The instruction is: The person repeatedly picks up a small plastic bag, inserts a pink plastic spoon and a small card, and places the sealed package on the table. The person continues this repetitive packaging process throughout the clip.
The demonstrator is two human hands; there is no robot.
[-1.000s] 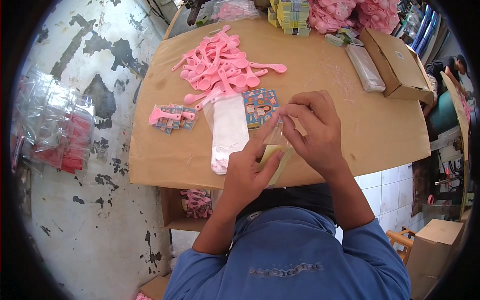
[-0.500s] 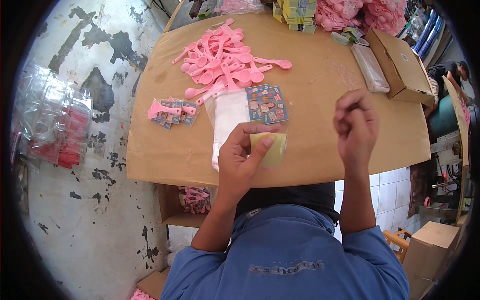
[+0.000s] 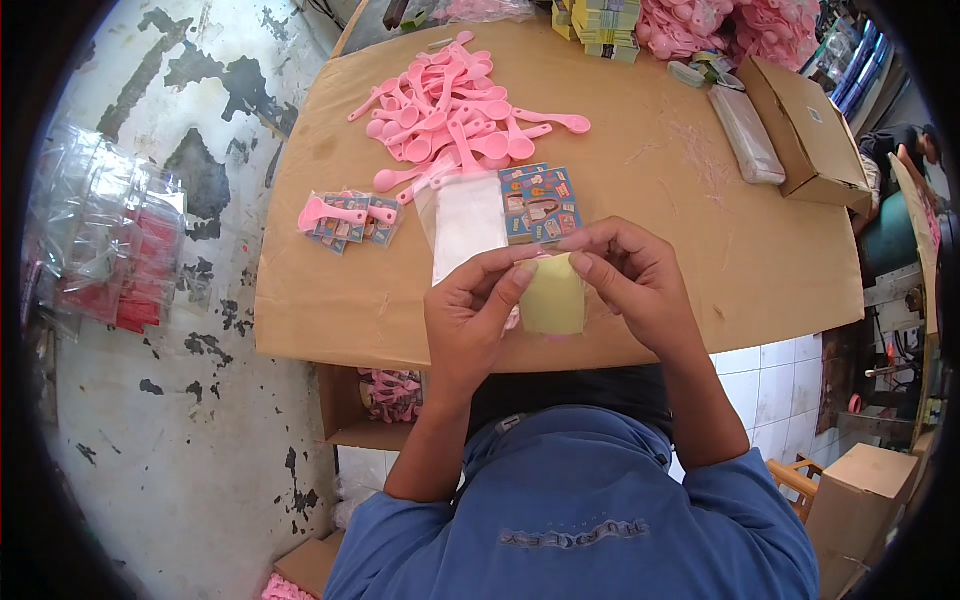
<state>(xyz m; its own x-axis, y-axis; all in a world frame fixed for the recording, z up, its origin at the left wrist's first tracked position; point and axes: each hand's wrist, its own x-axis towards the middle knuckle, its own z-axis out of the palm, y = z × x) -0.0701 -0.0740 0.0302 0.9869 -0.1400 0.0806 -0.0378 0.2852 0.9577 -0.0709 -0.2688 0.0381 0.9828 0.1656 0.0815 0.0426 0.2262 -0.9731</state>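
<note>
Both hands pinch the top edge of a small clear plastic bag with a pale yellow-green card (image 3: pixel 553 298) inside, above the table's near edge. My left hand (image 3: pixel 468 315) grips its left corner, my right hand (image 3: pixel 637 287) its right corner. A bit of pink shows beside the left fingers; its kind is mostly hidden. Just beyond lie blue printed cards (image 3: pixel 545 205) and a stack of white plastic bags (image 3: pixel 468 225). Farther off is a heap of pink measuring spoons (image 3: pixel 440 110). To the left, bagged cards with pink spoons (image 3: pixel 345 217) lie together.
Bundles of yellowish cards (image 3: pixel 600 28) and bags of pink spoons (image 3: pixel 690 28) stand at the far edge. An open cardboard box (image 3: pixel 805 130) and a clear-wrapped pack (image 3: pixel 746 135) sit at the right. Another person (image 3: pixel 895 150) is at far right. Plastic bags (image 3: pixel 110 230) hang at left.
My right hand has come in from the right and down to the bag's top corner. The left hand has shifted slightly left, still holding the bag.
</note>
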